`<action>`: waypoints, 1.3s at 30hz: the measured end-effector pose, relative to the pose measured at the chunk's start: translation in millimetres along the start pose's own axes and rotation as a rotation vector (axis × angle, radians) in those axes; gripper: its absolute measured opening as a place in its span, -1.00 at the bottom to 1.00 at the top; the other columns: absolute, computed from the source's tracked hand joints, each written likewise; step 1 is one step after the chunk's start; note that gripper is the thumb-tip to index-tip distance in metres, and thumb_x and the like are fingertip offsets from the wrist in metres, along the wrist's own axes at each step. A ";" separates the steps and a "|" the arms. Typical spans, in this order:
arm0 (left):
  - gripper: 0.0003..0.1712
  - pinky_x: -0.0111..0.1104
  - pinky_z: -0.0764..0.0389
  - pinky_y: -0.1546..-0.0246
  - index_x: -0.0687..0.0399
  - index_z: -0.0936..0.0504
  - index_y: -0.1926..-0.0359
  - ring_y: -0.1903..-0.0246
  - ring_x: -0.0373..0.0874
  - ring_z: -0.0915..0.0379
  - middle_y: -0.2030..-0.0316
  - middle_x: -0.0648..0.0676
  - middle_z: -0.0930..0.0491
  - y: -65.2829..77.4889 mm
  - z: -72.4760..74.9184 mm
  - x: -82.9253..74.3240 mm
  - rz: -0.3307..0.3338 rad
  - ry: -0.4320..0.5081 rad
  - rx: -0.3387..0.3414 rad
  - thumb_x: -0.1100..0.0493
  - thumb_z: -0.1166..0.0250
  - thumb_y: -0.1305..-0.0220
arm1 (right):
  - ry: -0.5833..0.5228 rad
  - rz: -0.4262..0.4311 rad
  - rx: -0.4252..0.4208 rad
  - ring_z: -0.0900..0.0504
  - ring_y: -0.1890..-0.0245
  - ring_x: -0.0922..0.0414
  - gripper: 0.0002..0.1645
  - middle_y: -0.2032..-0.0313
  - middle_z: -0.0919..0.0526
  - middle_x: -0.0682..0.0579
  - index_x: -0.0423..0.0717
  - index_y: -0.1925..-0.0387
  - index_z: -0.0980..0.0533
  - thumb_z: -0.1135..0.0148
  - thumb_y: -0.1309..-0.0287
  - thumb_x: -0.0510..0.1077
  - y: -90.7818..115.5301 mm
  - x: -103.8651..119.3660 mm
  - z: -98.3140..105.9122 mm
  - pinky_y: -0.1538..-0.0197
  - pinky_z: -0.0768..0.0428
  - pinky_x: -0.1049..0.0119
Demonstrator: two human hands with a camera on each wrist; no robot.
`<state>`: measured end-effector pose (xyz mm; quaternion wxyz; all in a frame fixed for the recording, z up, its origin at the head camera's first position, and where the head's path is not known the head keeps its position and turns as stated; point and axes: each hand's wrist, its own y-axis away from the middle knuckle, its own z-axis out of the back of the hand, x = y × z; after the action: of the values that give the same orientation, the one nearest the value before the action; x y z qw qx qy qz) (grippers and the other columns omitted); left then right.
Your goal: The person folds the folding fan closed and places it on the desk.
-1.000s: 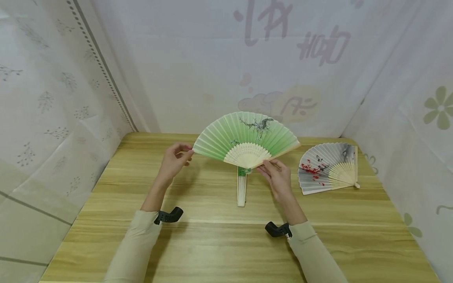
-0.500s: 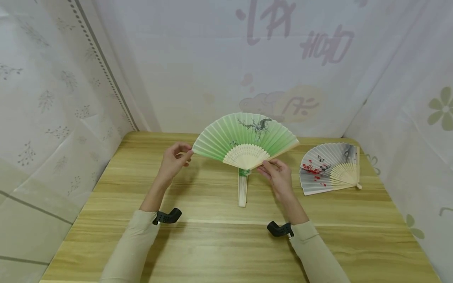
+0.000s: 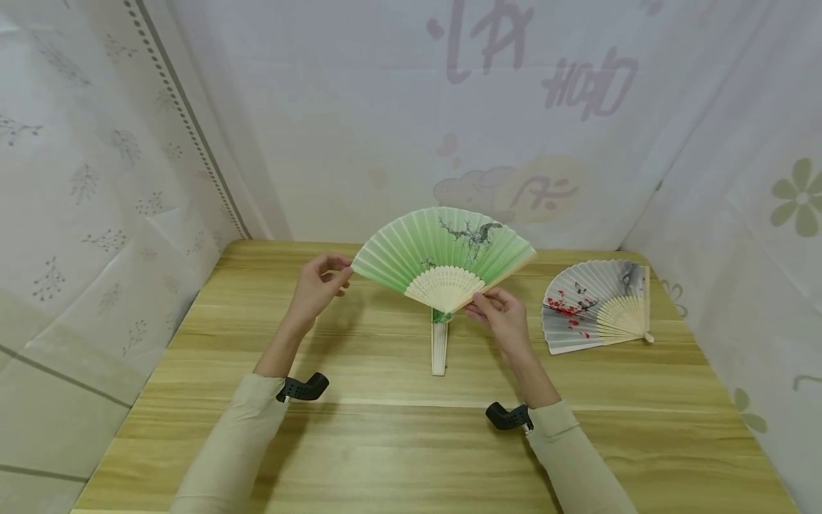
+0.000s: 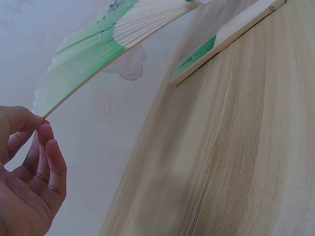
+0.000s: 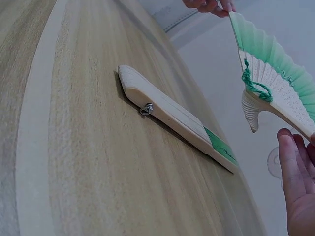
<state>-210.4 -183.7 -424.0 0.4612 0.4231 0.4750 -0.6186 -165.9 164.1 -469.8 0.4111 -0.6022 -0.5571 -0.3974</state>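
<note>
Head view: the green fan (image 3: 443,246), spread, is between both hands, above the table (image 3: 398,457), its long axis going left to right — left hand (image 3: 317,285) pinches its outer corner; right hand (image 3: 504,320), nearer the ribs (image 3: 446,287), pinches its edge.

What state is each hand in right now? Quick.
Left hand: closed, pinching the spread green folding fan at its left outer corner.
Right hand: closed, holding the same fan by its right edge, toward the pivot.
</note>
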 end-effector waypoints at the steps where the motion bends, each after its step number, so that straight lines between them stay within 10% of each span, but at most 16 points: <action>1: -0.74 -0.36 -0.66 0.39 0.41 -0.56 -0.06 0.39 -0.12 -0.55 0.12 0.31 -0.56 0.4 -0.2 -1.9 0.002 -0.002 0.003 0.32 -0.27 -0.45 | 0.013 0.002 0.008 -0.76 0.24 -0.05 -0.72 0.26 -0.71 -0.25 -0.61 0.11 -0.43 -0.25 -0.37 -0.37 0.1 0.1 0.2 0.02 -0.66 0.06; 12: -0.77 -0.32 -0.68 0.38 0.54 -0.54 -0.01 0.44 -0.21 -0.54 0.15 0.41 -0.56 8.7 -4.2 -41.6 0.007 -0.047 0.014 0.41 -0.24 -0.42 | 0.077 -0.010 0.041 -0.76 0.26 -0.06 -0.78 0.27 -0.71 -0.26 -0.55 0.13 -0.48 -0.26 -0.36 -0.38 0.4 -0.7 0.0 -0.01 -0.62 -0.03; 21: -0.75 -0.34 -0.67 0.39 0.53 -0.54 -0.03 0.45 -0.22 -0.54 0.12 0.48 -0.55 5.9 -5.6 -45.5 -0.003 -0.065 0.021 0.40 -0.24 -0.43 | 0.130 -0.016 0.063 -0.64 0.12 -0.41 -0.78 0.26 -0.69 -0.31 -0.54 0.10 -0.50 -0.25 -0.37 -0.37 -0.4 -3.1 -1.3 -0.01 -0.63 -0.05; 39: -0.77 -0.34 -0.66 0.37 0.51 -0.53 -0.02 0.43 -0.18 -0.53 0.15 0.36 -0.53 -1.3 -12.0 -56.3 -0.062 -0.067 0.038 0.39 -0.23 -0.44 | 0.178 0.001 0.119 -0.67 0.14 -0.38 -0.76 0.26 -0.68 -0.32 -0.54 0.11 -0.54 -0.29 -0.35 -0.35 -1.2 -3.3 -1.7 -0.01 -0.61 -0.11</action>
<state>-198.4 -162.3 -371.9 0.4494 0.3960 0.4605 -0.6551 -167.3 161.4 -472.2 0.4940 -0.5393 -0.5409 -0.4154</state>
